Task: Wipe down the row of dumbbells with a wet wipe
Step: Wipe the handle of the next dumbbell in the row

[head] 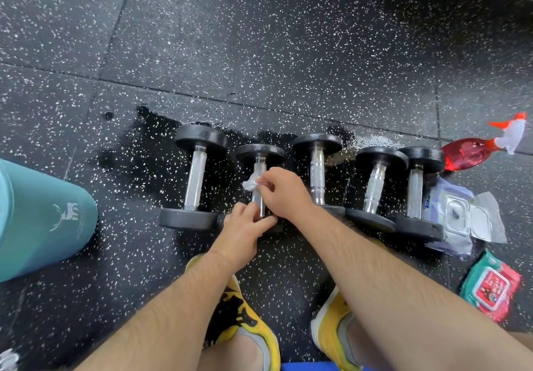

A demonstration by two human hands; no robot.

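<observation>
Writing on red pack [490,287] is illegible; right grip [285,192] pinches wet wipe [250,183] on dumbbell handle [257,200], left grip [242,232] clasps its end.

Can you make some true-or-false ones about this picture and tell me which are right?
1. Five dumbbells lie in a row. True.
2. The right hand holds the wipe. True.
3. The wipe is on the dumbbell furthest right. False: it is on the second dumbbell from the left.
4. The spray bottle is blue. False: it is red.
5. The left hand touches nothing. False: it holds the second dumbbell at its near end.
</observation>
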